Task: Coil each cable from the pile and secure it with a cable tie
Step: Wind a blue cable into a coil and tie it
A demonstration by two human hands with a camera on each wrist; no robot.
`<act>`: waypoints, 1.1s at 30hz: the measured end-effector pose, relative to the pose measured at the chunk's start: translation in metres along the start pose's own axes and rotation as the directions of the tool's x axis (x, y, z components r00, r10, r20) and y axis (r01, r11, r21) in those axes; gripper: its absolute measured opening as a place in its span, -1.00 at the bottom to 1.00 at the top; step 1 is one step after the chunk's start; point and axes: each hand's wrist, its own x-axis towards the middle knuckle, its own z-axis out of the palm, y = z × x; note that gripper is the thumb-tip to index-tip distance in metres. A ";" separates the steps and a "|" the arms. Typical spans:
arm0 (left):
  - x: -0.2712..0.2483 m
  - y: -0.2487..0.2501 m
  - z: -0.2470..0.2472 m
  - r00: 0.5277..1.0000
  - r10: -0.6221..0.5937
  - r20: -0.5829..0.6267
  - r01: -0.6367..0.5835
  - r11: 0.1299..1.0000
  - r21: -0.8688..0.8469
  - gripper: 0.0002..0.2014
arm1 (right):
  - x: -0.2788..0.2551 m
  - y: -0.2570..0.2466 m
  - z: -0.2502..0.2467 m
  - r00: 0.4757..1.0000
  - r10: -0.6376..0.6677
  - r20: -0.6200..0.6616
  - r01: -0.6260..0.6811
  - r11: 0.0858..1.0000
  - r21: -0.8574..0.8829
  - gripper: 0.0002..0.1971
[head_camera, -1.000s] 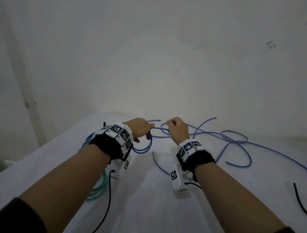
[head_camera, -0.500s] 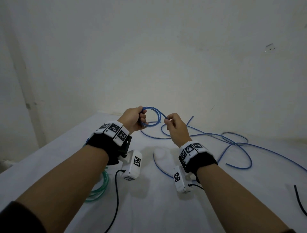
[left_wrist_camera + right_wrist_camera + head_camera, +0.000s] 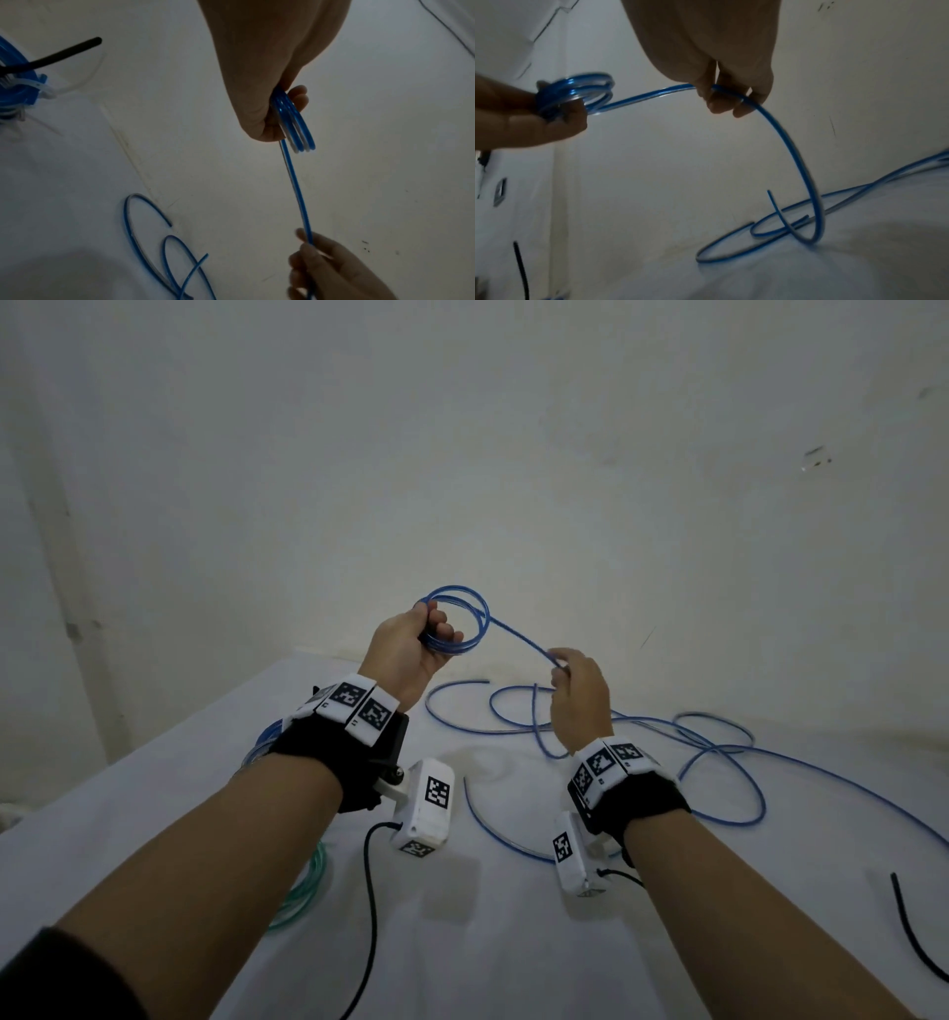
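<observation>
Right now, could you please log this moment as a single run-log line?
stage: coiling | left hand: grips blue cable coil, raised | right hand: pinches same cable's free run | rest: loose on table | tie: not on

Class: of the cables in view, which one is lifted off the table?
The blue cable, coiled in the left hand, fed by the right hand; the others lie flat.

Loose blue cable (image 3: 719, 752) loops across the far right worktop (image 3: 488, 942), obstructing low passes there. A green coil (image 3: 308, 886) and black cord (image 3: 371, 906) lie near left. A wall (image 3: 462, 454) bounds the far edge.
</observation>
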 end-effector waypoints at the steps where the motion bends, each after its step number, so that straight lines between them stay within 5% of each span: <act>1: 0.001 -0.001 0.001 1.000 0.005 -0.006 -0.005 1.000 0.000 -0.73 | 0.003 -0.003 -0.004 0.998 0.028 -0.054 -0.025 0.998 0.051 -0.79; 4: 0.002 -0.001 0.002 1.000 0.021 -0.019 -0.020 1.000 0.007 -0.75 | 0.013 -0.007 -0.017 0.989 0.062 -0.134 -0.058 0.998 0.036 -0.90; 10: 0.009 0.003 0.005 0.986 0.147 -0.079 -0.152 0.987 -0.057 -0.70 | 0.012 0.000 -0.029 0.997 0.051 -0.053 -0.060 0.981 -0.185 -0.82; 17: 0.015 -0.019 0.012 0.931 0.365 -0.022 -0.343 0.892 0.294 -0.79 | 0.000 -0.007 -0.010 0.984 0.045 0.174 -0.017 0.988 -0.156 -0.79; 21: 0.012 -0.034 0.011 0.864 0.456 0.211 -0.482 0.631 0.608 -0.94 | -0.010 -0.017 -0.007 0.923 -0.022 0.383 0.064 0.993 -0.097 -0.77; 26: 0.004 -0.044 -0.009 0.887 0.089 0.453 -0.460 0.071 0.885 -0.94 | -0.010 -0.027 -0.013 0.874 -0.078 0.480 0.096 0.995 -0.015 -0.77; 29: 0.004 -0.047 -0.019 0.892 -0.093 0.443 -0.446 -0.023 0.895 -0.93 | -0.008 -0.024 -0.015 0.877 -0.105 0.469 0.144 0.988 -0.047 -0.90; 33: -0.001 -0.045 -0.019 0.902 -0.170 0.398 -0.414 -0.073 0.907 -0.73 | -0.008 -0.019 -0.018 0.872 -0.232 0.431 0.323 0.935 -0.149 -0.92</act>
